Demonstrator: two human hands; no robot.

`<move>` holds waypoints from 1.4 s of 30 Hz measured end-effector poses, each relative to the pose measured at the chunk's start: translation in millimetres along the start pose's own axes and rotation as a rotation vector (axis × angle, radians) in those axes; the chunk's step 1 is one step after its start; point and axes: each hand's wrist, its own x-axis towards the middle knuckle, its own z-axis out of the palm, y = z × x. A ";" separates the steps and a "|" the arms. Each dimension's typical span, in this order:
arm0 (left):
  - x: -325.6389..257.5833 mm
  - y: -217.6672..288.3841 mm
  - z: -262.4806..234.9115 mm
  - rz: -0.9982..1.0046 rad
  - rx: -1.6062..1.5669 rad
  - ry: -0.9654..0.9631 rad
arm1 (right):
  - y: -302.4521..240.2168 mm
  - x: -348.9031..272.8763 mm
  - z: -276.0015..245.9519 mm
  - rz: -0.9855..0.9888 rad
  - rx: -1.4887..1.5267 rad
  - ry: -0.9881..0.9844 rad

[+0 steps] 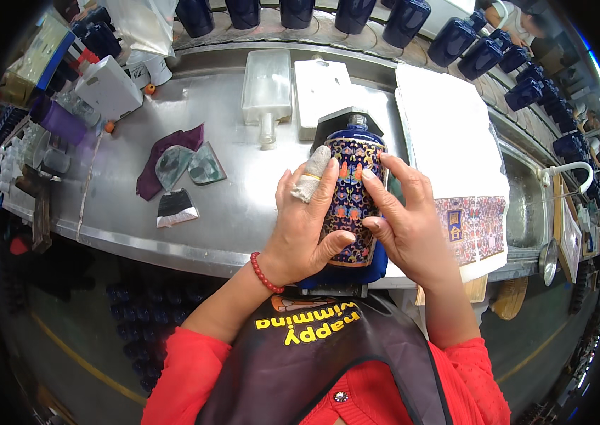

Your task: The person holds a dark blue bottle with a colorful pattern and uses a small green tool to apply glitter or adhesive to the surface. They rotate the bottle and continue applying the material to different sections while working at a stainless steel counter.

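At the far left, the clutter on the steel workbench (172,234) bends into the dark rim of the view and is hard to make out; a purple tube (59,120) and a white box (109,86) lie there. A maroon cloth (165,152) with grey-green scraps (188,164) lies nearer the middle. A clear mould-like case (267,88) and a white block (321,92) lie beyond the hands.

The left hand (303,227), its forefinger wrapped in soiled cloth tape and a red bead bracelet (266,273) on the wrist, grasps the left flank of a decorated bottle (352,191), thumb across its lower body. The bottle lies at the bench's near edge on a blue pad (378,265), its long axis running away from the person, neck pointing to the far side. It is dark blue, covered with a dense orange and gold pattern; its base is hidden behind the hands.

The right hand (403,219) presses spread fingertips against the right flank. Right of it lies a white sheet stack (449,142) with a patterned label (471,227). Plain blue bottles (484,53) line the far edge, some cut off by the frame.
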 end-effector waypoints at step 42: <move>51.5 4.2 -19.0 0.116 0.475 0.050 | 20.3 18.1 1.8 0.130 0.069 0.033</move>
